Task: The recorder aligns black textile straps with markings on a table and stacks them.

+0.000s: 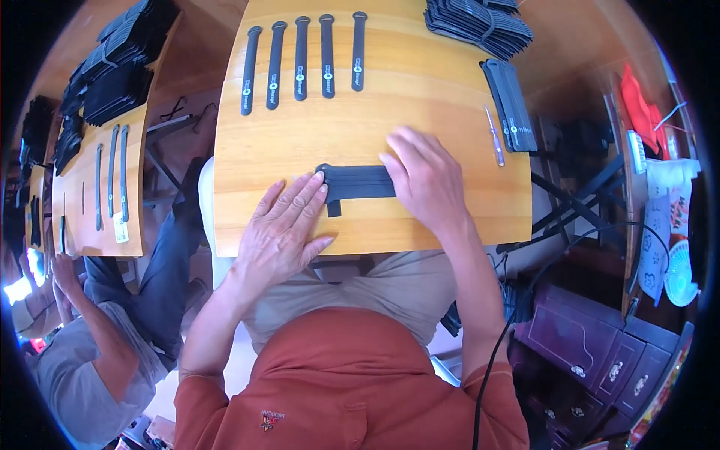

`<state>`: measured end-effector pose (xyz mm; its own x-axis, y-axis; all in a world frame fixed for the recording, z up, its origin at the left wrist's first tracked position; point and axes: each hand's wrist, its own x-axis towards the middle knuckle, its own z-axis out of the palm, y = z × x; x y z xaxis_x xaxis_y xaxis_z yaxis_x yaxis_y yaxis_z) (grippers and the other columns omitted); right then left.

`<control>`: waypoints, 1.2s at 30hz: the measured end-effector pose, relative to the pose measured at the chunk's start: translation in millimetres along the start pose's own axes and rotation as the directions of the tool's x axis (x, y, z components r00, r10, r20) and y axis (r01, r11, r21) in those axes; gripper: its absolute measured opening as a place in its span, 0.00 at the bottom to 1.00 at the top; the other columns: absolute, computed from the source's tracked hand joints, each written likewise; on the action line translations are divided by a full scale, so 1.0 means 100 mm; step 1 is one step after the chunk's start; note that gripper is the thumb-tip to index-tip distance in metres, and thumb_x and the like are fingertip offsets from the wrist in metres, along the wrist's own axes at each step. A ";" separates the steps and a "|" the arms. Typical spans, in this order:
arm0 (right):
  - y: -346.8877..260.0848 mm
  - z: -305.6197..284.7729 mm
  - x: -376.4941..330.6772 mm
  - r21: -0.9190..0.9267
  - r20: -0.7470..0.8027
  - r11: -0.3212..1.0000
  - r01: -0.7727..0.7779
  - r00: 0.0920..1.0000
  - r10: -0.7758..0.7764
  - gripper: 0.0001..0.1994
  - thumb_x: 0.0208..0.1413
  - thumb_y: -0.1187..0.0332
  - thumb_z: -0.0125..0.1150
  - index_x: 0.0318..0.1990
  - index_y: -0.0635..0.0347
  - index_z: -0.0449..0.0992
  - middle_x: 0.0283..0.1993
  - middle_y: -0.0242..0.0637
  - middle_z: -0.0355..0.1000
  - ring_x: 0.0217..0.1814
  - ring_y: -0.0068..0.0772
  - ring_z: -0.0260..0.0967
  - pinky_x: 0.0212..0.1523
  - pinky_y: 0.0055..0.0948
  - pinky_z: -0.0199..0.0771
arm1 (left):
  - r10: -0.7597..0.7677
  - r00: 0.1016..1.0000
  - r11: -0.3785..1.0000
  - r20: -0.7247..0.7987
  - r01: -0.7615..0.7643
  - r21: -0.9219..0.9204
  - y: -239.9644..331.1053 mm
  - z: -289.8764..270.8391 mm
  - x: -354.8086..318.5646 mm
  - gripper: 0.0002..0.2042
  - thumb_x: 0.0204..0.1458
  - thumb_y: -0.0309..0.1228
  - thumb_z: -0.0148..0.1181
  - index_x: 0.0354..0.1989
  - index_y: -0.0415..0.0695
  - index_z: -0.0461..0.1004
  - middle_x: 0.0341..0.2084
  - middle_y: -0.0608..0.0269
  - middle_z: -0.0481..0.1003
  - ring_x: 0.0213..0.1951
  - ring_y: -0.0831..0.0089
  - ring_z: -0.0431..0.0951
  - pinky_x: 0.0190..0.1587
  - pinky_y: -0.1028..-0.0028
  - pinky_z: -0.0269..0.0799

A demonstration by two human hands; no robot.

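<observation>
I see a black strap [358, 182] lying flat near the front edge of the wooden board [450, 217], midway between its left and right edges. My left hand [281, 232] lies open, fingers spread, fingertips pressing the strap's left end where a short tab hangs toward the front edge. My right hand [424, 176] lies palm-down over its right end, fingers loosely extended, nothing clenched. I judge the strap light, thin and limp, likely to fold or slide on the smooth wood, so the ends are the best places to pinch it.

Five similar straps [300, 60] lie in a row along the far edge, well apart. A stack of black pieces [514, 101] and a slim tool [493, 136] sit by the right edge. Nothing lies between my hands and the strap.
</observation>
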<state>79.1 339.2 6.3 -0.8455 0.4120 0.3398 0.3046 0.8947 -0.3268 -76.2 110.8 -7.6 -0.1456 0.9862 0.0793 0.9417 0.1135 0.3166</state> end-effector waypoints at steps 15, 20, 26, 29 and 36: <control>0.54 0.41 0.66 -0.154 0.091 0.988 -0.014 0.995 0.029 0.19 0.67 0.61 0.55 0.59 0.61 0.79 0.67 0.39 0.73 0.71 0.47 0.65 0.69 0.41 0.69 | 0.031 0.999 0.999 -0.031 -0.032 -0.013 -0.01 0.01 0.03 0.32 0.61 0.50 0.60 0.65 0.37 0.71 0.71 0.55 0.66 0.72 0.61 0.63 0.75 0.58 0.52; 0.72 0.03 0.20 -0.112 0.107 0.993 -0.044 0.993 0.057 0.15 0.67 0.65 0.54 0.53 0.64 0.81 0.64 0.40 0.75 0.70 0.45 0.67 0.66 0.41 0.72 | 0.017 1.000 1.000 -0.024 -0.017 -0.003 -0.02 0.03 0.03 0.33 0.61 0.50 0.60 0.67 0.38 0.69 0.72 0.56 0.63 0.74 0.61 0.61 0.76 0.58 0.50; 0.87 -0.30 -0.58 -0.055 0.089 0.996 -0.075 0.993 0.080 0.13 0.65 0.68 0.58 0.52 0.65 0.80 0.63 0.44 0.75 0.70 0.49 0.68 0.66 0.42 0.71 | 0.022 0.999 1.000 -0.046 -0.022 0.020 0.00 0.03 0.03 0.34 0.60 0.50 0.62 0.68 0.37 0.67 0.71 0.54 0.64 0.73 0.60 0.62 0.75 0.57 0.52; 0.77 -0.46 -0.95 -0.027 0.082 0.993 -0.113 0.990 0.115 0.14 0.64 0.67 0.61 0.52 0.66 0.80 0.63 0.46 0.75 0.70 0.51 0.68 0.66 0.43 0.71 | 0.029 0.996 1.000 -0.079 -0.028 0.011 0.01 0.04 0.02 0.34 0.60 0.49 0.63 0.67 0.38 0.68 0.71 0.53 0.65 0.72 0.59 0.63 0.75 0.57 0.53; 0.44 -0.68 -1.59 -0.098 0.081 0.993 -0.065 0.994 0.074 0.18 0.57 0.65 0.70 0.51 0.68 0.81 0.62 0.45 0.76 0.69 0.52 0.69 0.65 0.43 0.73 | 0.061 0.988 0.997 -0.141 -0.054 0.047 0.03 0.07 -0.02 0.31 0.58 0.47 0.66 0.63 0.38 0.72 0.67 0.50 0.68 0.70 0.53 0.66 0.73 0.55 0.58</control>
<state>256.6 324.9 -1.6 -0.8534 0.4614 0.2427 0.4009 0.8784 -0.2603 -70.9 110.5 -13.2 -0.1295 0.9644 0.2305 0.9614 0.0652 0.2673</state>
